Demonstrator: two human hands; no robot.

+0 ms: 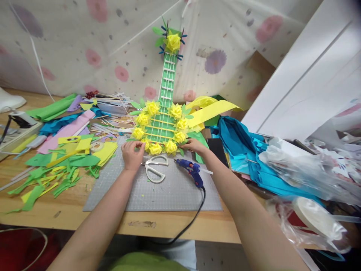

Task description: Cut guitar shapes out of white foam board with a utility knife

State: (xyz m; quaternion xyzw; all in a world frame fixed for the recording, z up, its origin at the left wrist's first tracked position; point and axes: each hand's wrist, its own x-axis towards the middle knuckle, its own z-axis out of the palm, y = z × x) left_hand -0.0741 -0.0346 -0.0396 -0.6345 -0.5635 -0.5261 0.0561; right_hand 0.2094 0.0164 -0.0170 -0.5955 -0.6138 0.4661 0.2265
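A green paper guitar (167, 90) leans against the covered wall, its body ringed by yellow paper flowers (155, 149) and its neck crossed by white strips. At the lower left of the body, my left hand (132, 153) has its fingers closed by a flower; whatever is in the pinch is hidden. My right hand (195, 145) touches the guitar's lower right edge by the leaves, fingertips partly out of sight. White-handled scissors (155, 169) lie in front of my left hand. A blue glue gun (191, 171) with a glue stick rests below my right hand.
Under the tools is a grey cutting mat (175, 195). Green and yellow paper scraps (56, 169) spread over the left of the table. Blue crepe paper (239, 150) and plastic bags (304, 169) are heaped at right. The glue gun's black cord (194, 216) runs over the front edge.
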